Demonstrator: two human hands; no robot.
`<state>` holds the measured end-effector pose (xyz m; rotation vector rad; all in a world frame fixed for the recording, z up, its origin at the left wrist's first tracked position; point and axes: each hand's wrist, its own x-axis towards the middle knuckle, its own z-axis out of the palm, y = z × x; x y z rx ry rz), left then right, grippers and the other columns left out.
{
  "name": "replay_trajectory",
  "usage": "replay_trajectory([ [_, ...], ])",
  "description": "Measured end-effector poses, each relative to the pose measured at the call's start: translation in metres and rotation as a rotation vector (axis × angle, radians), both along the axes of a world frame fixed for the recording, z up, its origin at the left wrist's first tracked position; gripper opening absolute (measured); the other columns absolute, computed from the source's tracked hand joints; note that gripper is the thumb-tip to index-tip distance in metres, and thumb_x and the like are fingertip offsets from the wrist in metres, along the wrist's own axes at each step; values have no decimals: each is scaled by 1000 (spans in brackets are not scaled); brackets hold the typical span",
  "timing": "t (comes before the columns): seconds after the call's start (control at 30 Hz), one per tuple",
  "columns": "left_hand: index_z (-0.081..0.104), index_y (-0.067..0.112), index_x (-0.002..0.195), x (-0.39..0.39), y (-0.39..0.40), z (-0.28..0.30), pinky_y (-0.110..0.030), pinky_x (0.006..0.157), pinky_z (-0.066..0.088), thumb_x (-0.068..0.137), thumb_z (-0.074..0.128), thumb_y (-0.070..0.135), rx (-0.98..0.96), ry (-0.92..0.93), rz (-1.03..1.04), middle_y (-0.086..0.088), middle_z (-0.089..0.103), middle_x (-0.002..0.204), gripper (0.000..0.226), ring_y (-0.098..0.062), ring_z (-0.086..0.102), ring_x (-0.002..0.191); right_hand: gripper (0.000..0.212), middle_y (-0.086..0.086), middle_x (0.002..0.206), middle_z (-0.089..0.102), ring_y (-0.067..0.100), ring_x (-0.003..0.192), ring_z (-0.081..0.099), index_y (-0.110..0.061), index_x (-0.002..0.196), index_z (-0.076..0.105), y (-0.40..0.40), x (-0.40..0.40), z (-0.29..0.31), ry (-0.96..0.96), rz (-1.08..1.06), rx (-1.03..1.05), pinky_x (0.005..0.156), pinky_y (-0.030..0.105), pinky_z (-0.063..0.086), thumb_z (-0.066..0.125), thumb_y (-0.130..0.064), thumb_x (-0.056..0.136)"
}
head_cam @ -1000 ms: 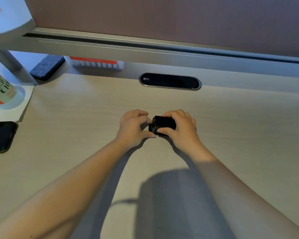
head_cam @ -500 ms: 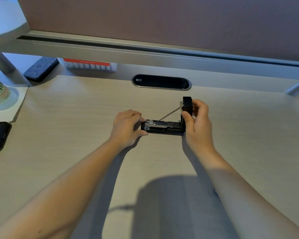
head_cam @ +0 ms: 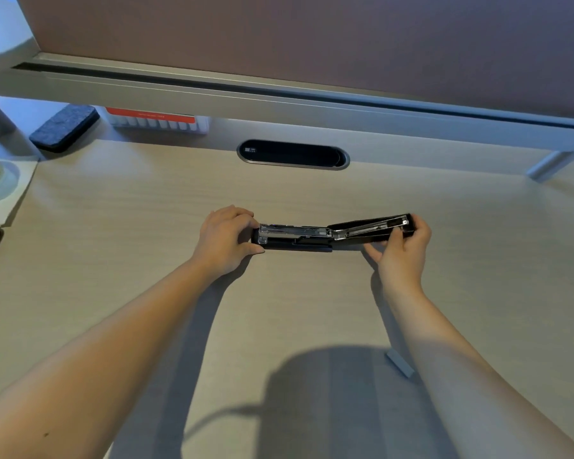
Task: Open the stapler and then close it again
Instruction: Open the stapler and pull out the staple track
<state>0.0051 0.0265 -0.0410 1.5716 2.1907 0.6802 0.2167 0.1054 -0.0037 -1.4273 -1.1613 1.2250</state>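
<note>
Mid-desk, a stapler (head_cam: 315,235) lies swung fully open, long axis left to right: the left hand (head_cam: 224,240) pinches its base end, the right hand (head_cam: 401,251) grips the lid's far tip, ready to fold it back leftward

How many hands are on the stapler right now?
2. The left hand grips the base end of the stapler on the desk; the right hand holds the tip of the swung-open top arm, out to the right. None hidden.
</note>
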Motion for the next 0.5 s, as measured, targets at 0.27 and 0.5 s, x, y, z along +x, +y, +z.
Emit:
replay_trajectory([
  [0.27, 61, 4, 101, 22, -11, -4, -36, 97, 34, 69, 70, 21, 33, 5, 45, -15, 60, 119, 38, -31, 47, 116, 67, 15, 142, 35, 25, 126, 39, -8, 137, 11, 2, 36, -17, -332, 144, 54, 96, 24, 31, 52, -25, 86],
  [0.5, 61, 8, 99, 46, -21, -11, -44, 83, 44, 73, 66, 25, 82, 60, 33, -16, 64, 102, 31, -34, 53, 99, 68, 14, 133, 45, 29, 123, 40, -9, 125, 38, -50, 89, -37, -813, 490, 255, 104, 44, 37, 64, -42, 72],
])
